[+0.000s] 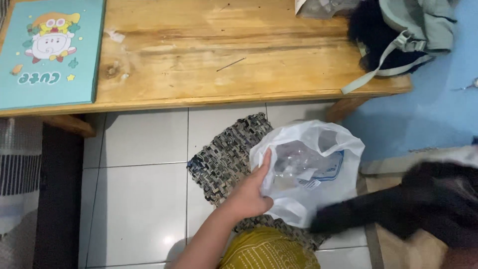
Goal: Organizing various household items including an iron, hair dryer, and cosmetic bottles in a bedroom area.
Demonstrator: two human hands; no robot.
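On a white tiled floor (pixel 144 199) beside a low wooden surface (pixel 199 55), a woven mat (pixel 224 159) carries a white plastic bag (pixel 318 144). The left hand (pixel 251 192) grips the bag's rim, holding it open with clear plastic already inside; the right hand is lost in a dark blurred sleeve (pixel 398 209), so I cannot tell its state.

Left arm (pixel 219 234) bare, no sleeve; mustard-yellow patterned garment (pixel 269 251) over lap; right arm in black sleeve (pixel 398 209), blurred.

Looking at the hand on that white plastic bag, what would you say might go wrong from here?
1. The left hand grips only one side of the thin white plastic bag, so it may sag or tip, spilling the clear plastic packaging inside.
2. A dark blurred shape reaches the bag's lower right; whether it is the right hand's sleeve is unclear, and it could knock or snag the bag.
3. The bag rests on a woven mat over glossy tiles, which might slide.
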